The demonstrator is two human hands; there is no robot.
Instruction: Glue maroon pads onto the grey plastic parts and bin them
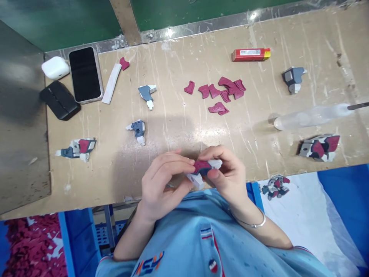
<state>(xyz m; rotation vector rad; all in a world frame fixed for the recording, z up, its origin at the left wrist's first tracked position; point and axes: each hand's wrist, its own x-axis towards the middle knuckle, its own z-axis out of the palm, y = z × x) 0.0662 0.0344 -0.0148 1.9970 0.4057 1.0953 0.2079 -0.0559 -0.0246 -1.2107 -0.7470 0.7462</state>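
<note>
Close to the front edge of the bench, my left hand (pixel 167 179) and my right hand (pixel 227 171) are both closed around one small plastic toy part (pixel 203 168) in maroon, dark blue-grey and white. Fingers hide some of it. Beyond it lie several loose maroon plastic pieces (pixel 229 88), with a single maroon piece (pixel 189 87) a little to their left. Two grey-and-white toy parts, an upper one (pixel 146 94) and a lower one (pixel 138 130), rest to the left of my hands. Farther left is a longer part (pixel 77 149) with a maroon panel on it.
A bottle (pixel 311 116) lies at right, between a grey part (pixel 294 79) and a maroon-and-white assembly (pixel 319 147). A red box (pixel 250 54) sits behind. At back left are a phone (pixel 85 75), a white case (pixel 55 67) and a black device (pixel 60 100). Blue bins (pixel 80 238) stand below.
</note>
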